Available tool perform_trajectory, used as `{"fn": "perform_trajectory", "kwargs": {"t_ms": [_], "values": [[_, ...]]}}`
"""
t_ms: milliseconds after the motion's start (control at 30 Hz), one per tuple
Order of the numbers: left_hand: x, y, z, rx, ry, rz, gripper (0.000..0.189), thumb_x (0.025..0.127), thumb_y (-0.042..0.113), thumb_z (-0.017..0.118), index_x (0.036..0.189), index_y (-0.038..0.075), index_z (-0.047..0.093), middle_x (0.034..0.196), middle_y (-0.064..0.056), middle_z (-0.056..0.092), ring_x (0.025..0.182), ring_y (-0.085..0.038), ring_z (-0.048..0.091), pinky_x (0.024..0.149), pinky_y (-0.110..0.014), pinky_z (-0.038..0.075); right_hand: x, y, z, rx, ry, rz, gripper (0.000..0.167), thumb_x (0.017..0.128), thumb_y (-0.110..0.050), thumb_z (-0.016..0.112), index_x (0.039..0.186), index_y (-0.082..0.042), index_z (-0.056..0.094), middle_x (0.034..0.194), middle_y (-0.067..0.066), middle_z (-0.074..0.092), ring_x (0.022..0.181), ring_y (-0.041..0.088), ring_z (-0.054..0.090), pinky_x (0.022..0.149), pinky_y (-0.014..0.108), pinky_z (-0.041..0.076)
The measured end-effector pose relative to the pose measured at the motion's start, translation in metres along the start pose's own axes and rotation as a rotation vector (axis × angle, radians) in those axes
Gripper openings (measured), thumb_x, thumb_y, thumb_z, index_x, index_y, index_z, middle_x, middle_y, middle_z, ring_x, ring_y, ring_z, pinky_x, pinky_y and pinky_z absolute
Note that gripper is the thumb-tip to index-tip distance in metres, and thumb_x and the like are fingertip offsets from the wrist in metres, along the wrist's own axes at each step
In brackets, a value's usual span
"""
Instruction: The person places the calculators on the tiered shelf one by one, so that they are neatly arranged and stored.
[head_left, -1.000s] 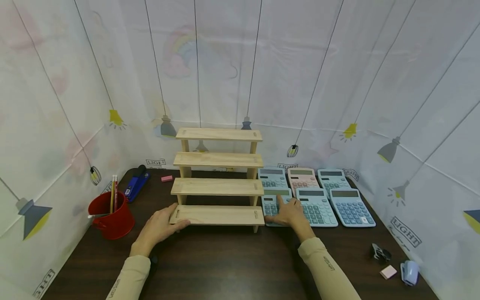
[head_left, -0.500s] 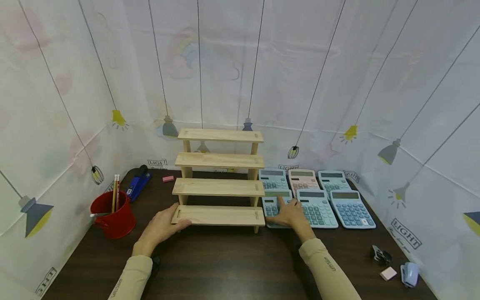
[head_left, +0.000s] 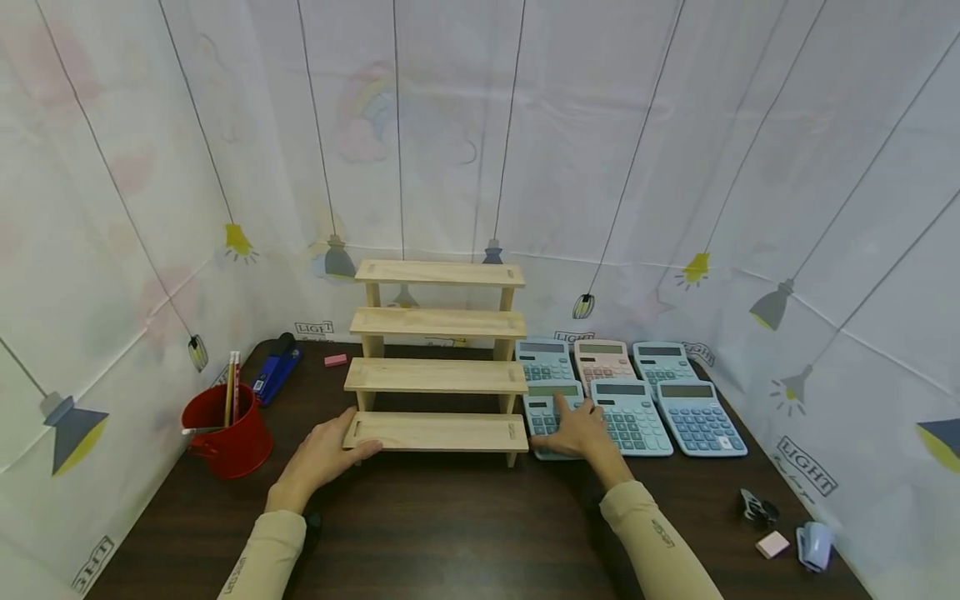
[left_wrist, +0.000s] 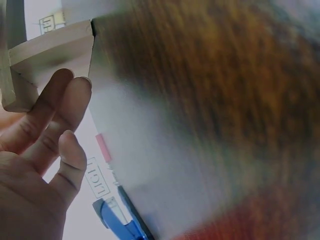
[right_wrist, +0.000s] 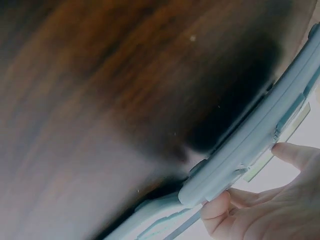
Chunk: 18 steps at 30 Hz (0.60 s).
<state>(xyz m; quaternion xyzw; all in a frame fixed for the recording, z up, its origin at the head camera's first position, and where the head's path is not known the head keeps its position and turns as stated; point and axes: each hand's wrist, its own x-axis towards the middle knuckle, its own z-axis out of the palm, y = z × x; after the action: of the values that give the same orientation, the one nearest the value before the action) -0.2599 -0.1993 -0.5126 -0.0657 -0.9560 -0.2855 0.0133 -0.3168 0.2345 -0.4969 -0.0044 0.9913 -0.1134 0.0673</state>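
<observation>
A four-step wooden display stand (head_left: 438, 432) stands at the middle of the dark table. My left hand (head_left: 318, 457) holds the left end of its lowest step, thumb at the front edge and fingers along the side. In the left wrist view, those fingers (left_wrist: 70, 105) lie against the wooden end piece. Right of the stand, my right hand (head_left: 581, 429) grips the nearest-left blue calculator (head_left: 542, 408), with one finger up by its display. The right wrist view shows curled fingertips (right_wrist: 217, 205) at the calculator's edge. The calculator's lower part is partly hidden by the hand.
More calculators, blue ones (head_left: 630, 425) and a pink one (head_left: 602, 357), lie in two rows. At left are a red cup (head_left: 232, 446) with pencils, a blue stapler (head_left: 277, 371) and a pink eraser (head_left: 335, 360). A black clip (head_left: 757, 508), an eraser (head_left: 772, 545) and a lilac item (head_left: 814, 546) lie front right.
</observation>
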Motion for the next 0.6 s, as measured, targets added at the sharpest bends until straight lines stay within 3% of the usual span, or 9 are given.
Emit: {"fn": "perform_trajectory", "kwargs": {"t_ms": [333, 600], "values": [[-0.002, 0.0, 0.0, -0.01, 0.001, 0.002, 0.098, 0.088, 0.066, 0.064, 0.152, -0.002, 0.037, 0.146, -0.028, 0.052, 0.13, -0.044, 0.056, 0.108, -0.061, 0.044, -0.005, 0.003, -0.014, -0.021, 0.019, -0.009, 0.11, 0.08, -0.071, 0.067, 0.162, -0.016, 0.02, 0.15, 0.049, 0.02, 0.136, 0.07, 0.025, 0.103, 0.077, 0.035], [0.0, 0.002, -0.003, -0.016, -0.013, 0.012, 0.097, 0.088, 0.065, 0.065, 0.152, -0.002, 0.037, 0.145, -0.028, 0.054, 0.13, -0.044, 0.056, 0.109, -0.061, 0.044, -0.01, 0.003, -0.043, 0.015, 0.031, -0.014, 0.117, 0.077, -0.078, 0.064, 0.163, -0.015, 0.016, 0.15, 0.049, 0.018, 0.136, 0.071, 0.024, 0.101, 0.077, 0.036]]}}
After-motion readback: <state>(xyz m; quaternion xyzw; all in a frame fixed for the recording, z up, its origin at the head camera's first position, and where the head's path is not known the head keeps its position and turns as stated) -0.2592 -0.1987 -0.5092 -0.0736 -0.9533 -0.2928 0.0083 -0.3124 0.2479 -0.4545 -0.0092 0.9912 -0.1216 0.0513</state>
